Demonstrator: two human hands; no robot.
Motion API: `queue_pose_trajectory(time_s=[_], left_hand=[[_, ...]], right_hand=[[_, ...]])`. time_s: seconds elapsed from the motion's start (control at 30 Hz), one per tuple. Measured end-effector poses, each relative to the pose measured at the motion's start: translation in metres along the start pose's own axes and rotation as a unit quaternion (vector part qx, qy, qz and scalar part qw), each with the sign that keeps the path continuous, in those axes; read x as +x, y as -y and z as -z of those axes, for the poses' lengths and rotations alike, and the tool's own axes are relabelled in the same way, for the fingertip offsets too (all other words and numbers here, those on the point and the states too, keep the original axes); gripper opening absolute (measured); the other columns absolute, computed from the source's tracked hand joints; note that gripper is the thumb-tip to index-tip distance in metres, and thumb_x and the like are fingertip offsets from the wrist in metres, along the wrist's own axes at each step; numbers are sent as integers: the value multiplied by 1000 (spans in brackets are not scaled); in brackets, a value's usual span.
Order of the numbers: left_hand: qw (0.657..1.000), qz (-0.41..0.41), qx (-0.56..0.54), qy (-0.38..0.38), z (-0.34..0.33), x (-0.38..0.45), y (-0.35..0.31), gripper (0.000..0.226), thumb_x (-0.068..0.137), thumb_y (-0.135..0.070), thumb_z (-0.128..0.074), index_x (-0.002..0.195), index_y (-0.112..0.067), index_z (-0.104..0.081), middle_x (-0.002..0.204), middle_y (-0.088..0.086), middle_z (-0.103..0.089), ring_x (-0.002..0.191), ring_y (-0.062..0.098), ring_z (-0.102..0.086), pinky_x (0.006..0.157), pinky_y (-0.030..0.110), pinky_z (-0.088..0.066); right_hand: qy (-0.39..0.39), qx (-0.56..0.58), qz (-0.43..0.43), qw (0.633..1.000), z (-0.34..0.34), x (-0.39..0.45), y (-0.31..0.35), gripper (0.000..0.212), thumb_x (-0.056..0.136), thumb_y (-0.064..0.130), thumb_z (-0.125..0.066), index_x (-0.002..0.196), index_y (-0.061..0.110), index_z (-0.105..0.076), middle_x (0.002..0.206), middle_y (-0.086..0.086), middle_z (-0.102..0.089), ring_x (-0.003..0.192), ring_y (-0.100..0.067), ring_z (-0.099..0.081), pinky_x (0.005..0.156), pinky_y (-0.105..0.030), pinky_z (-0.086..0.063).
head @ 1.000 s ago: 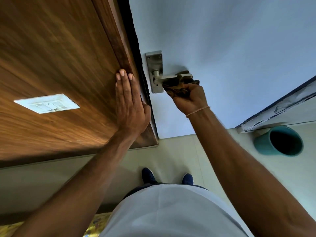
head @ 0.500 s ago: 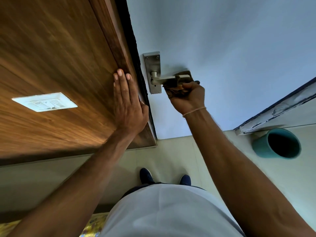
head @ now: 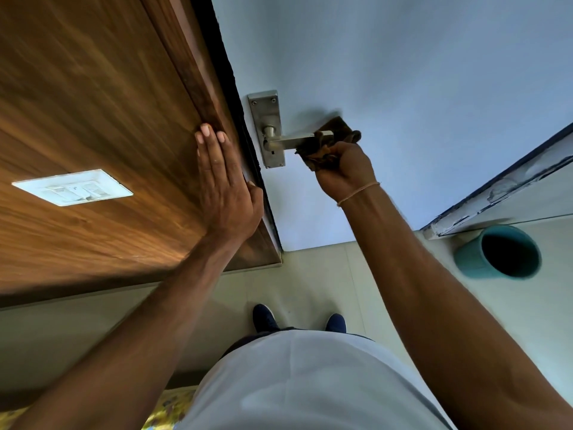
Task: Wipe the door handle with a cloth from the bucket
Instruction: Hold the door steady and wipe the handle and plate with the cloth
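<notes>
A steel lever door handle (head: 286, 142) on its long backplate (head: 266, 119) is fixed to the pale blue door. My right hand (head: 344, 170) is closed around a brown cloth (head: 325, 150), which is wrapped over the outer end of the lever. My left hand (head: 224, 187) lies flat with fingers together against the wooden door frame, left of the handle, holding nothing. The teal bucket (head: 496, 252) stands on the floor at the right, its inside dark.
A white switch plate (head: 73, 187) sits on the wooden wall panel at the left. A chipped white-and-blue frame edge (head: 502, 190) runs above the bucket. My shoes (head: 263, 318) stand on the pale tiled floor below the door.
My right hand has slid the cloth outward along the lever, baring more of the metal near the backplate. The left hand has stayed pressed on the frame.
</notes>
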State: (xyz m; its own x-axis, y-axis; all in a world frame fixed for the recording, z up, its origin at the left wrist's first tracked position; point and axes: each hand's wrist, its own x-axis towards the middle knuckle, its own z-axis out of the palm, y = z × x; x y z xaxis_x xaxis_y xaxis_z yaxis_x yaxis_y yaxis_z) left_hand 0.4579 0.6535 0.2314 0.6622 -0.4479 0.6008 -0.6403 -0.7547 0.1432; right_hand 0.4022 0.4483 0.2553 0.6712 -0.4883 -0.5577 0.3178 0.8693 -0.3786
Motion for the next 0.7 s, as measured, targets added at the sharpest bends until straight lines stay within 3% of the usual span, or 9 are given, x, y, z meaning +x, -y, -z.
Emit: queue_pose_trajectory(time_s=[0.1,0.17,0.23,0.33,0.4,0.47,0.57,0.63,0.7], left_hand=[[1000,0,-3,2,0,0,0,96,85,-12,-62,165,12,-14,174,36,-15,164,51,-15,139,52,-15],[1000,0,-7,4,0,0,-1,96,85,-11,-62,165,12,-15,174,36,-15,164,51,-14,138,53,-16],[1000,3,-13,3,0,0,-2,95,85,-11,-62,165,12,-16,174,36,-15,165,50,-14,138,54,-16],[1000,6,-16,4,0,-1,-3,94,86,-13,-59,165,11,-15,174,36,-15,165,50,-14,138,54,-16],[1000,7,-15,3,0,0,-2,94,85,-13,-58,166,11,-15,174,35,-15,165,49,-14,138,54,-17],[1000,5,-15,1,0,-1,-1,94,85,-11,-58,166,11,-14,174,35,-15,165,49,-14,138,55,-17],[1000,0,-17,2,0,-1,1,93,85,-9,-56,166,10,-14,175,34,-15,166,48,-13,137,56,-19],[1000,0,-17,0,1,-2,1,93,85,-10,-56,166,10,-15,175,33,-15,166,47,-13,137,56,-19],[1000,2,-17,-4,1,-2,0,92,87,-10,-57,166,10,-16,175,33,-15,166,47,-14,137,55,-18]], right_hand=[[9,-165,118,979,-1,-3,-4,65,85,-26,-27,122,14,-64,106,-24,-69,67,-34,-65,58,-30,-44],[4,-335,237,912,-1,-3,-3,61,89,-22,-39,127,15,-70,124,-15,-73,84,-33,-71,52,-30,-54],[8,-509,347,787,-3,-2,0,56,87,-13,-51,129,17,-72,125,-9,-73,104,-29,-72,70,-40,-65],[48,-704,466,533,-14,-12,-3,38,88,4,-52,117,13,-75,115,-10,-74,108,-37,-64,86,-41,-53],[74,-767,471,430,-24,-25,-14,36,86,11,-52,117,12,-71,116,-12,-73,109,-40,-62,93,-43,-49],[104,-807,433,388,-32,-35,-23,46,82,25,-56,125,12,-66,123,-10,-72,118,-39,-61,104,-45,-47],[132,-816,419,374,-38,-37,-18,52,86,56,-55,119,19,-68,116,-3,-76,113,-32,-66,104,-43,-49],[151,-819,412,369,-42,-30,-4,44,93,57,-47,109,24,-71,108,-2,-77,105,-32,-67,97,-41,-47],[142,-849,388,330,-44,-23,8,43,96,52,-41,115,28,-71,113,-5,-75,110,-35,-65,99,-42,-44]])
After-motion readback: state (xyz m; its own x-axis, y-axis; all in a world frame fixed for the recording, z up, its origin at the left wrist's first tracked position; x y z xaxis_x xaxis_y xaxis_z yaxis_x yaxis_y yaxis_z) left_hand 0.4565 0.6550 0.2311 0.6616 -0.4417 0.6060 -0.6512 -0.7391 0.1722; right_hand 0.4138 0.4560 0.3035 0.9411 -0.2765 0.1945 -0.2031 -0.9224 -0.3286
